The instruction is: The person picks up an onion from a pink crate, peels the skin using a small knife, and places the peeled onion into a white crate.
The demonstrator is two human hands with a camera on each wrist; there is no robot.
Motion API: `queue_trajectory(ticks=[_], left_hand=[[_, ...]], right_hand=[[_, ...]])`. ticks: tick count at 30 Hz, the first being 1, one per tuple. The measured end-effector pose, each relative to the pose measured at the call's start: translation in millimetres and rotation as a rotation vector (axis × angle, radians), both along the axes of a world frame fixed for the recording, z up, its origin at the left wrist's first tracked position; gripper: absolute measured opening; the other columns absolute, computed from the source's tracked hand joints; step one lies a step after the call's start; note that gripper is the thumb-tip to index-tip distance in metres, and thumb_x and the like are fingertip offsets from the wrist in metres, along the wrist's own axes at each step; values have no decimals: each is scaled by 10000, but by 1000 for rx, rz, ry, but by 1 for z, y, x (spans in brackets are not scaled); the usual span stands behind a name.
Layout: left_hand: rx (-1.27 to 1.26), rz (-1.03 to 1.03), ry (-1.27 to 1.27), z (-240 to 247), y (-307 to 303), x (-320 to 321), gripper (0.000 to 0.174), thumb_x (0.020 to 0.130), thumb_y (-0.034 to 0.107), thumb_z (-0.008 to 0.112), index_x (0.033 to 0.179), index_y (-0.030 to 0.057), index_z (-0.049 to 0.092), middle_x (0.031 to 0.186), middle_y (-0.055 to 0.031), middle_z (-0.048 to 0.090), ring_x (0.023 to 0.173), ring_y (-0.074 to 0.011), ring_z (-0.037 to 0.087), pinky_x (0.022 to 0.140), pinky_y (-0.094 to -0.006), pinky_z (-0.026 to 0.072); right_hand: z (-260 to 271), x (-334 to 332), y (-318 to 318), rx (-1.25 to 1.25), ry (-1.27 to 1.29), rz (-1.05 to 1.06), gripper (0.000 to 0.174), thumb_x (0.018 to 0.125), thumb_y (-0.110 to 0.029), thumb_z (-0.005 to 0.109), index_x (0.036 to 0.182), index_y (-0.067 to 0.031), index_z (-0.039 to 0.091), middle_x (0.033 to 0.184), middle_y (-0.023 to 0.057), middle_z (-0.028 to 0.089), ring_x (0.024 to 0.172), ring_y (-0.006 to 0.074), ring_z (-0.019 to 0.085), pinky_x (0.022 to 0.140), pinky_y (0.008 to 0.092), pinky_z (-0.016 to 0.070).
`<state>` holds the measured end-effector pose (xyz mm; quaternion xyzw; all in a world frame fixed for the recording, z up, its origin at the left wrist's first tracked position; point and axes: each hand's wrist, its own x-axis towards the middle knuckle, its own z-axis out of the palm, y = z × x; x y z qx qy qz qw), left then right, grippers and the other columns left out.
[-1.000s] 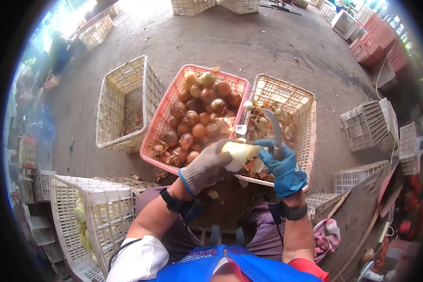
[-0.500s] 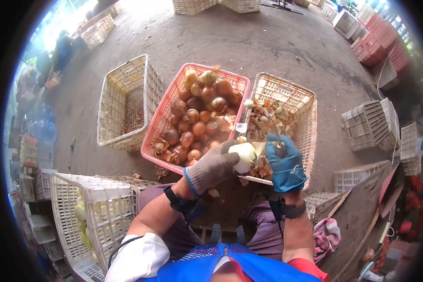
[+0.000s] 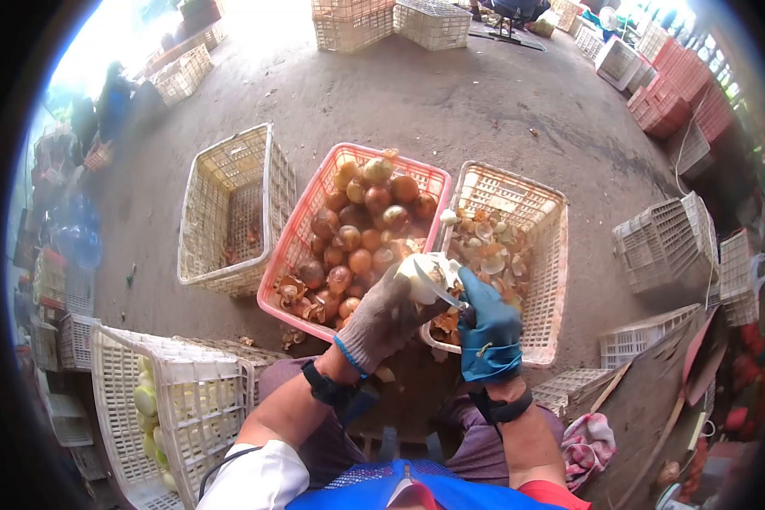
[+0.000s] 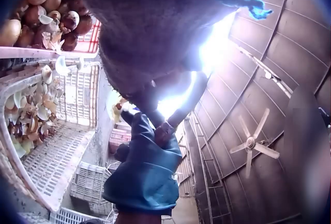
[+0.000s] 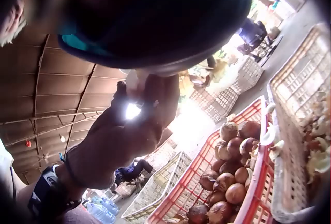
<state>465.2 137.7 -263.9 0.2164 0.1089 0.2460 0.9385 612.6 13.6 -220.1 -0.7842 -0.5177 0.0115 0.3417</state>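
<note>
The left hand [image 3: 381, 316] curls round a pale onion [image 3: 409, 269], by the pink crate's [image 3: 293, 321] near right end, at its finger end; the right hand [image 3: 491, 321] grips a knife [image 3: 439, 290], blade across the onion, which should handle firm, light, slick: best cupped round its sides. Beyond, brown onions [image 3: 360, 234] lie in the crate.

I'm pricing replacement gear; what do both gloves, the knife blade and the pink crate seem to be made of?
Left glove: probably knitted fabric, matte, with loose blue threads at its cuff.
Right glove: likely rubber or rubber-coated, smooth with slight sheen and creases.
Knife blade: apparently metal, smooth, grey and thin.
Pink crate: probably dull moulded plastic, given its lattice walls.
</note>
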Motion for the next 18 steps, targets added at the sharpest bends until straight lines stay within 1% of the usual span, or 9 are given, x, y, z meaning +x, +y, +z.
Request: queue_trajectory(ticks=[1,2,5,7,8,10,13,16,18], left_hand=[[-40,0,-23,0,0,0,551,1074,341,572,1526,61,428,1500,-160,529,1321,-324,586,1123,-480,512],[-38,1,-4,0,0,-1,539,1076,345,567,1518,64,441,1483,-153,546,1318,-316,590,1113,-472,518],[-41,0,49,-3,0,-2,510,1083,354,552,1499,70,473,1435,-136,594,1306,-293,600,1089,-455,531],[-53,-7,75,-9,2,0,495,1088,356,539,1488,71,487,1406,-127,619,1297,-280,608,1083,-452,533],[15,0,92,-8,0,0,495,1089,354,538,1488,66,485,1412,-129,614,1295,-280,608,1082,-447,534],[150,12,125,-1,-4,0,495,1091,349,535,1487,58,480,1425,-132,603,1292,-280,610,1080,-438,536],[37,-24,60,14,-8,1,495,1089,328,541,1485,41,473,1428,-138,595,1282,-280,615,1075,-419,540],[278,-3,136,13,-11,9,496,1083,305,550,1487,30,464,1430,-148,585,1282,-289,611,1063,-407,550],[74,-51,64,17,-12,9,542,1025,252,630,1483,23,453,1407,-136,586,1270,-264,610,1073,-410,539]], right_hand=[[0,-1,1,-19,-25,3,484,868,-9,628,1343,-90,669,1122,200,728,917,350,730,792,439,584],[-3,0,1,3,-71,13,545,818,5,638,1351,-103,667,1099,177,735,876,340,729,754,443,577],[0,-2,-1,-11,-105,18,524,844,-30,660,1361,-116,663,1081,161,738,800,337,717,702,447,561],[-9,-1,-2,-4,-173,19,558,853,-119,678,1407,-124,616,1122,121,721,745,334,696,678,449,549],[-13,1,-4,-2,-207,18,582,857,-164,686,1430,-128,593,1142,102,713,717,333,686,666,450,543],[-14,4,-7,-27,-217,10,585,852,-172,688,1428,-127,598,1147,101,712,731,330,689,672,453,542],[-12,8,-9,6,-228,3,587,843,-169,690,1422,-128,606,1148,98,710,752,327,692,683,450,542],[-12,10,-8,62,-220,-5,589,837,-162,689,1420,-124,610,1138,94,710,772,326,693,692,448,541],[-12,11,-8,74,-229,-17,581,834,-156,686,1410,-116,615,1120,100,711,785,326,695,699,448,541]])
